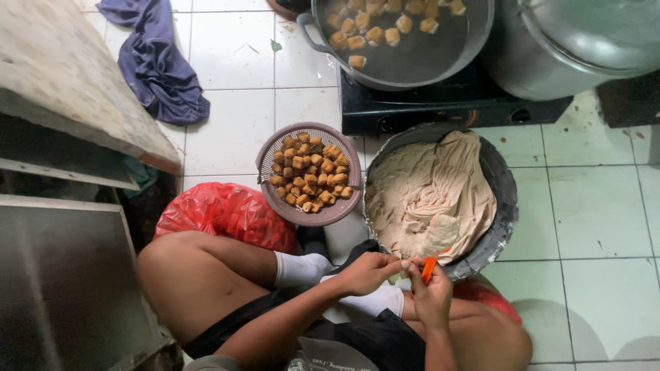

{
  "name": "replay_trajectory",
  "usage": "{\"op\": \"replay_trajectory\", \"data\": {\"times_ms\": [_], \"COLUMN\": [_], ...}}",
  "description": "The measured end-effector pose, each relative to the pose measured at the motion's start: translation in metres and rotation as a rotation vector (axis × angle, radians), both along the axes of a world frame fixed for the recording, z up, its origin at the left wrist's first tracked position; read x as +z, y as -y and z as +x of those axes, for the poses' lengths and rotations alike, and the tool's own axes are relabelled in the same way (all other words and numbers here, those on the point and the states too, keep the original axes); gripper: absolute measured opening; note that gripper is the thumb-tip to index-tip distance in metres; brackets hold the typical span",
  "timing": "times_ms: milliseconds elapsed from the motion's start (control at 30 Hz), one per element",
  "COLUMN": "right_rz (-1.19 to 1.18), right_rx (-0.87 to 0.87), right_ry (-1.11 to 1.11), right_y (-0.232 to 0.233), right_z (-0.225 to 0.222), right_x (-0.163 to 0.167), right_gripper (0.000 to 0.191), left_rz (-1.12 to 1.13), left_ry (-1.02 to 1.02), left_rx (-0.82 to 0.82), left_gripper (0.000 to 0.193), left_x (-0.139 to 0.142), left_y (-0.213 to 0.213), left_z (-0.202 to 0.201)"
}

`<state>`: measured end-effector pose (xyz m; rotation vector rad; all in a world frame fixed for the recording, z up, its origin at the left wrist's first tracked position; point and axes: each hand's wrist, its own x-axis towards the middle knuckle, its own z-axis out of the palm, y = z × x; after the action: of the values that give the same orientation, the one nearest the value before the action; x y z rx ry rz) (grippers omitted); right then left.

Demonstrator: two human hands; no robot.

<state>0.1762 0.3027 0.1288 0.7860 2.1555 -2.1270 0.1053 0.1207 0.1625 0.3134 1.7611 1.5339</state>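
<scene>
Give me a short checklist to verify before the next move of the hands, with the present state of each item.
1. Left hand holds something small: cannot tell, the piece is hidden between the fingers.
2. Right hand grips the orange tool: ok, it is held upright near the left fingertips.
3. Bowl of pale paste is close to the hands: ok, its rim is just above them.
4. Colander of fried tofu cubes is within reach: ok, it stands beside the bowl and is well filled.
5. Wok on the stove has room: ok, tofu floats only at the far side.
6. Stove flame is on: cannot tell.
</scene>
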Motion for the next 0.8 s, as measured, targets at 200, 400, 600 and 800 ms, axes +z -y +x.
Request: {"op": "replay_trajectory", "data": {"times_ms": [200,400,600,800], "right_rz": [-0.293,-0.074,0.058,0.137], "right_rx": [-0.033,-0.022,-0.011,0.029], "right_ry": [-0.041,-0.022,0.065,-0.022], "right_y": [-0.007,0.005,0.007,0.007], "right_z": [0.0,-0.017,-0.01,-0.001], "right_x": [0.011,0.031,0.041,0.037], "right_gripper": [0.011,0.011,0.042,0.047], "left_rz": [0.037,0.279,0.289,0.072], "left_ry": [-0.187,0.122,0.163,-0.2], "left_rx": [0.119,0.236,0.624,0.577], "left_gripper": [0.026,0.019,0.023,0.03], "left_x": [-0.002,-0.012,-0.009,0.04], "left_y": [0.001,-0.007,-0.033,-0.042], "left_z": [-0.003,-0.002,-0.02,-0.016]}}
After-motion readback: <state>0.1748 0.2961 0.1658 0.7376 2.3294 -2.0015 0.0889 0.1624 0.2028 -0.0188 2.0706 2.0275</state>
